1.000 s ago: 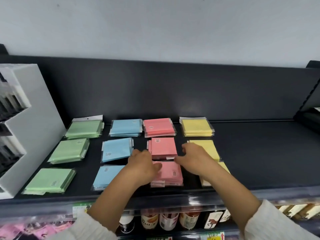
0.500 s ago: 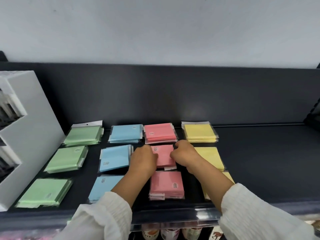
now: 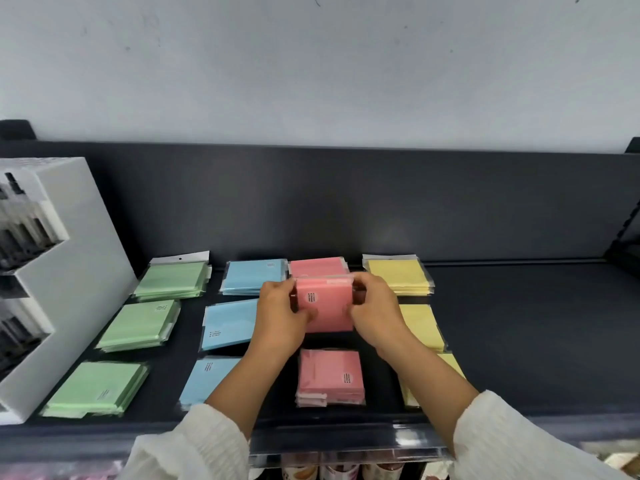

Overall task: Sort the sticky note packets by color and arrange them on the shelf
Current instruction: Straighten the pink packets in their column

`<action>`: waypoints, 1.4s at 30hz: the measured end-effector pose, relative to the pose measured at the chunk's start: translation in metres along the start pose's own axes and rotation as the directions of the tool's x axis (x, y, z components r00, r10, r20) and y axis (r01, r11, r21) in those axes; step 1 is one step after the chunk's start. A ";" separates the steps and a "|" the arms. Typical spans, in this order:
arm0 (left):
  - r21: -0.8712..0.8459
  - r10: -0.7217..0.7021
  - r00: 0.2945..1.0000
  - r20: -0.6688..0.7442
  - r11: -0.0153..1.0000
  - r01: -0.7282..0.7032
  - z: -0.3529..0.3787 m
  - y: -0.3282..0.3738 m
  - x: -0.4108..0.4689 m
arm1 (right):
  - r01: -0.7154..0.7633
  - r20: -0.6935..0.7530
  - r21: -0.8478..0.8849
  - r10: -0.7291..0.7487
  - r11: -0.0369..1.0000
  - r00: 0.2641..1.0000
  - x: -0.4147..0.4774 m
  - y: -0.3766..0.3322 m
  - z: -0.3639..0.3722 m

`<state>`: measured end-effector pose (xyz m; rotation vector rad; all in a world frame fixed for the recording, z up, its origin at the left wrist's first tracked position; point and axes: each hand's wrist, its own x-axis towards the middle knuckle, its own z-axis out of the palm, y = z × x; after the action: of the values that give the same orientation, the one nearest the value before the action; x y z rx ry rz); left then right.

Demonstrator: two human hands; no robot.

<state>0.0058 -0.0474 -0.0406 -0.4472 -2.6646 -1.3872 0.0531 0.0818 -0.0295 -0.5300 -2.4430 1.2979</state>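
Dark shelf (image 3: 519, 341) under a white wall (image 3: 311, 64); white display rack (image 3: 69, 271) at its left end. Left hand (image 3: 280, 317) and right hand (image 3: 375, 313) each grip a side edge of the pink packet (image 3: 325, 304), between rear pink stack (image 3: 317, 266) and front pink stack (image 3: 330, 375).

One wide-angle view, worn on the person's head, faces forward and tilts down onto the shelf (image 3: 519, 341) from close in front. The wall (image 3: 311, 64) fills the upper third, and the shelf's back panel (image 3: 346, 202) fills the band below it. The left hand (image 3: 277, 313) and right hand (image 3: 377, 313) reach in from the bottom edge and grip a pink packet (image 3: 325, 306) near frame centre. A white rack (image 3: 79, 271) is cut by the left edge.
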 end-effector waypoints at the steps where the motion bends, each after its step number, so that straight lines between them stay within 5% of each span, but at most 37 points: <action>1: 0.026 0.009 1.000 0.023 1.000 -0.010 0.001 -0.002 -0.002 | 0.009 0.009 -0.050 -0.008 0.999 1.000 -0.003 0.003 0.001; 12: 0.148 0.065 0.997 0.045 0.986 -0.071 0.002 -0.006 -0.014 | 0.006 0.076 -0.138 0.004 0.990 0.997 -0.009 0.013 -0.006; 20: 0.086 -0.029 0.993 0.115 0.996 0.019 -0.008 0.011 0.013 | -0.221 0.151 0.203 0.192 0.954 0.970 0.012 -0.003 -0.019; 24: 0.202 -0.183 0.955 0.236 0.970 0.136 -0.005 0.009 0.023 | -0.285 0.139 0.066 0.274 0.956 0.952 0.024 -0.001 -0.007; 32: 0.454 -0.258 0.914 0.313 0.886 0.095 0.005 0.008 0.026 | -0.251 0.156 -0.305 0.308 0.919 0.939 0.036 0.009 0.009; 37: 0.516 -0.262 0.895 0.361 0.856 0.043 0.003 0.007 0.032 | -0.236 0.234 -0.313 0.315 0.920 0.920 0.048 0.001 -0.005; 42: 0.502 -0.145 0.954 0.263 0.865 -0.007 -0.011 0.016 0.057 | -0.127 0.148 -0.310 0.180 0.942 0.972 0.082 -0.017 -0.030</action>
<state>-0.0441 -0.0358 -0.0084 -0.5302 -3.1540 -0.6191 -0.0083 0.1334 0.0096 -0.7252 -2.8175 1.0736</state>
